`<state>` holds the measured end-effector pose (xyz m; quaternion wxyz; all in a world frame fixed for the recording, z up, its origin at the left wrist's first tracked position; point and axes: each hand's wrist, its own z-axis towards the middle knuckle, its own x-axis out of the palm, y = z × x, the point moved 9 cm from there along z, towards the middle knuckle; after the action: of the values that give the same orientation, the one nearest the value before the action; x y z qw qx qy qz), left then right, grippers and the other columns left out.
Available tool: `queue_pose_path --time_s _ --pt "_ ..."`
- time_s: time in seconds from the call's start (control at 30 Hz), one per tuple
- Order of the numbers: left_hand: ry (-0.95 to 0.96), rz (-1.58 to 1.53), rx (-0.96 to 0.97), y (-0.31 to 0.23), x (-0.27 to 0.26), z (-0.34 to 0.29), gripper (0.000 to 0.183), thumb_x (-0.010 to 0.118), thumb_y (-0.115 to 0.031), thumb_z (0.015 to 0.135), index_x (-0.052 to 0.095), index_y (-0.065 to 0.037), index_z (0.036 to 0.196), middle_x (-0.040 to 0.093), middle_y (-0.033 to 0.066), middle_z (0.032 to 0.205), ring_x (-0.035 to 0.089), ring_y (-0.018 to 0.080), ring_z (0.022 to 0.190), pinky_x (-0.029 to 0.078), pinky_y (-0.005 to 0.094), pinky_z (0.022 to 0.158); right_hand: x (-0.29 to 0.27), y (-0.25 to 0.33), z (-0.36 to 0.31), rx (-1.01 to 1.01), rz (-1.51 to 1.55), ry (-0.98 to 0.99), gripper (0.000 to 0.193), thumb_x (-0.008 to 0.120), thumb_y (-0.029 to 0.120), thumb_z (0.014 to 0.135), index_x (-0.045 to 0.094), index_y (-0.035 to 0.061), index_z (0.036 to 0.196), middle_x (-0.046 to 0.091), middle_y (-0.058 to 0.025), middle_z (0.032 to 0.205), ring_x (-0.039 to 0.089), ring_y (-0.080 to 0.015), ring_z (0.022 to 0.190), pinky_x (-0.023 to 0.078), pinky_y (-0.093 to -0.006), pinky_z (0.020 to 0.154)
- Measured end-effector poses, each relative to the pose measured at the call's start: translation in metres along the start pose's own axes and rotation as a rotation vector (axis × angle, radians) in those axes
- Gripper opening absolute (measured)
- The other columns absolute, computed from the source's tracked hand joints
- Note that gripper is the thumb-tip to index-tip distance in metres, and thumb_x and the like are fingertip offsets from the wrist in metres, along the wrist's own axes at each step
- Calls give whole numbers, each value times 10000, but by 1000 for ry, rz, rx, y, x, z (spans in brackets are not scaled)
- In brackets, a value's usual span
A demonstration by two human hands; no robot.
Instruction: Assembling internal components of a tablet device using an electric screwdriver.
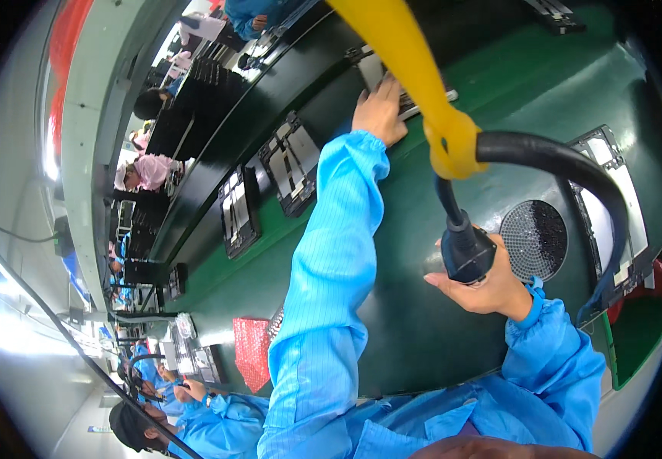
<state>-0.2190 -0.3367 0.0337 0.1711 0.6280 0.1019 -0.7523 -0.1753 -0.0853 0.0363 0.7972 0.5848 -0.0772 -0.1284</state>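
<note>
My left hand [380,112] reaches far out, its fingers closed over the near edge of a black-framed electronic panel [371,67] with pale plates. The yellow strap hides part of that panel. My right hand [491,279] is wrapped round a black electric screwdriver [470,256], seen from its cable end; its tip is hidden. A thick black cable [568,157] curves from it, tied up by a yellow strap [415,53]. Close by my right hand lies a round perforated tray [533,241], part of its holes filled with small dark pieces, perhaps screws.
Another black-framed panel [614,206] lies at the right. More panels [291,164] [237,213] stand along the far-left strip of the green bench [415,321]. A red bubble-wrap bag [251,350] is left of my left sleeve. A co-worker in blue [216,421] sits at the lower left.
</note>
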Motion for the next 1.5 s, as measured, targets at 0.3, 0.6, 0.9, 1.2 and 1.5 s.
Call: queue_pose_path --time_s 0.3,0.6,0.9,1.2,1.5 --pt "-308 88 -170 10 -33 -72 516 605 -84 601 541 -33 1111 541 115 1205 517 268 1098 393 416 885 -12 16 17 -92 149 -34 427 807 151 654 556 9 969 551 -55 604 499 -96 526 409 -244 516" --pt "-179 -105 -6 -103 -58 -228 632 708 -121 538 559 -18 1144 529 116 1257 434 340 1230 273 522 1008 -14 16 11 -104 220 -82 410 802 102 663 569 10 987 569 6 678 445 -30 606 367 -203 511" --pt "-176 -322 -74 -175 -62 -311 565 757 -57 536 583 25 1067 566 159 1203 461 379 1207 177 602 1040 -96 45 14 -191 -6 -383 383 683 -39 740 493 -38 1073 566 -43 605 512 -87 466 399 -218 447" --pt "-230 -503 -120 -193 -51 -326 381 690 35 678 602 15 1048 575 137 1197 495 307 1195 199 598 1029 -51 33 10 -189 -18 -237 362 703 -35 736 527 -25 1052 574 -26 607 519 -69 485 405 -209 463" --pt "-247 -562 -55 -191 -60 -315 493 752 -7 638 576 15 1097 561 174 1205 482 342 1200 211 584 1037 -84 47 5 -326 -44 -350 367 688 -31 746 506 -41 1064 581 -47 618 542 -104 480 426 -215 457"
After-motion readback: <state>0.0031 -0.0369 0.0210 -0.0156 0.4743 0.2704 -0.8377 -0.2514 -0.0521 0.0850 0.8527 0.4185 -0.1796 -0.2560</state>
